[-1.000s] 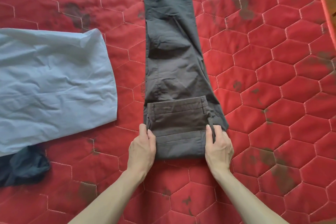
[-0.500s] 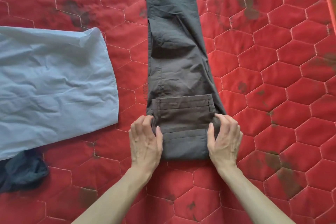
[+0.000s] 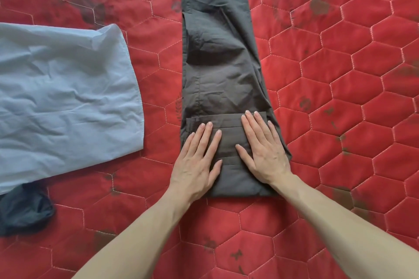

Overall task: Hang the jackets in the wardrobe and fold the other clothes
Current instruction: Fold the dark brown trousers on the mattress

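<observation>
I see both hands lying flat on the dark brown trousers (image 3: 224, 79). The left hand (image 3: 197, 161) has its fingers straight and a little apart, and it presses on the left part of the folded end. The right hand (image 3: 263, 149) is flat too, fingers straight and close together, pressing on the right part of the fold. Neither hand grips anything.

The trousers lie on a red quilted cover (image 3: 340, 88) with a six-sided stitch pattern. The folded end with the waistband sits right under my hands, and its near edge is just below my wrists. The long legs stretch straight away from my hands to the far edge of the view.

To the left of the left hand, with a strip of red cover between, lies a wrinkled light blue cloth (image 3: 63, 102), spread flat. A dark blue cloth (image 3: 22, 208) pokes out from under its near edge, well left of my left arm. I cannot tell what kind of clothes these two are.
</observation>
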